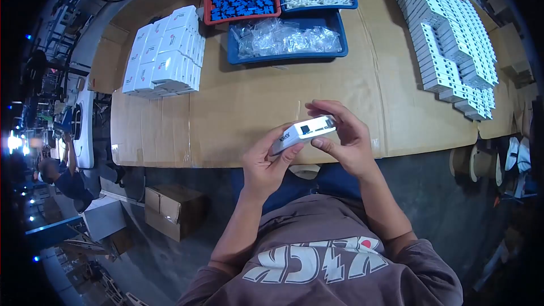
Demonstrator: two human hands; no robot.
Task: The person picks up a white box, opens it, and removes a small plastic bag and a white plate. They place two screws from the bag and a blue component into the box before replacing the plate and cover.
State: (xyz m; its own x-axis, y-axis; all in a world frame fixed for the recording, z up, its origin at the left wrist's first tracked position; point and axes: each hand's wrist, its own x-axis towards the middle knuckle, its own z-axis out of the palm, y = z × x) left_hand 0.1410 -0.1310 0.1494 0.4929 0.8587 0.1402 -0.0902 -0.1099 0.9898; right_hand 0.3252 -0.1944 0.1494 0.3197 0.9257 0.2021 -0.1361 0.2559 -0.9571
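A small white box (305, 131) with dark print and a black square on its side is held above the near edge of the cardboard-covered table. My left hand (267, 161) grips its left end between thumb and fingers. At its right end is my right hand (347, 139), thumb below and fingers curved over the top, closed around that end. The end of the box by my right fingers looks open, but its inside is too small to make out.
Stacked white boxes stand at the left (164, 54) and right (447, 45). Behind are a red tray (242, 20) of blue parts, a blue tray (318, 7) of white pieces and another blue tray (288, 58) of clear bags. A person (67, 173) is at far left.
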